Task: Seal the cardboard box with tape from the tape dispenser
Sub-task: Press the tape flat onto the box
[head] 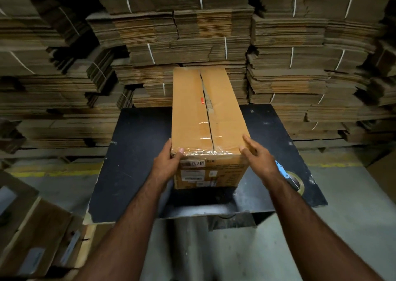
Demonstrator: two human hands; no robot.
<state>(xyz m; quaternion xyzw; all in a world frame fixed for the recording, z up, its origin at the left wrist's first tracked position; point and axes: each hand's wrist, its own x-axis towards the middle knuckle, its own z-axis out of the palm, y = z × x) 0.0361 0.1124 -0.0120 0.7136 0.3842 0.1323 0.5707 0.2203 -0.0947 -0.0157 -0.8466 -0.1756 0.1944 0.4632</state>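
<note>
Left hand: the left hand (169, 162) is clamped on the near left top corner of the cardboard box (205, 117), thumb lying on the top face, fingers wrapped down the left side, forearm reaching in from the near left.
Right hand: the right hand (258, 155) is open and holds nothing; its fingers are spread, the fingertips touching the near right top edge of the box, palm turned toward the right side wall, forearm coming in from the near right.
Cardboard box: long and narrow, standing on the table with its short end toward the person; the two top flaps meet along a centre seam that gapes toward the far end, clear tape (203, 150) crosses the near end of the seam and folds over the near edge, and printed labels sit on the near face.
Tape dispenser: the tape dispenser (292, 178) lies on the table's near right part, just beyond the right wrist, partly hidden by it.
Table: the black table (128, 152) has scuffed, chipped edges.
Room: bundles of flattened cardboard (192, 34), tied with white string, are stacked high behind the table; more cartons (32, 237) stand at the near left on a grey floor.
</note>
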